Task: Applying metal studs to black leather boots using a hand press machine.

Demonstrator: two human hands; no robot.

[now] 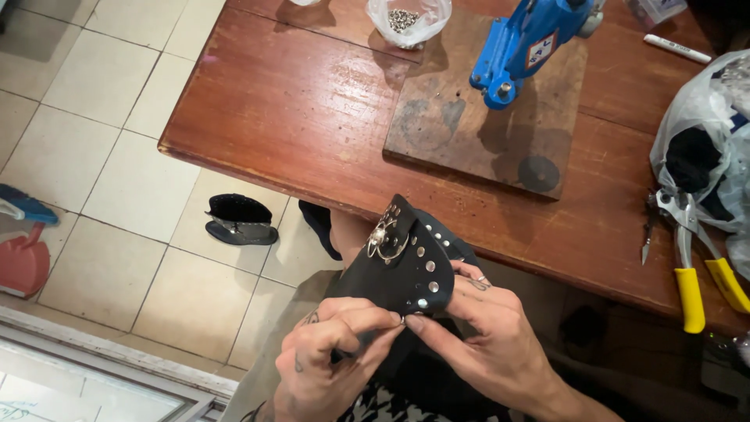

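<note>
Held up over the lap, just off the table (312, 148) edge, the black studded leather piece (402, 266) is steadied by the right hand (492, 344) – the left hand (328, 352) fingers pinch a small stud at its lower edge, studs facing up for a clear view

bright even light, glare on table (297, 117), sharp focus, soft shadows

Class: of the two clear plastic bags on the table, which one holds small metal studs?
The small bag at the table's far edge, beside the blue press; the larger one on the right holds dark items.
</note>
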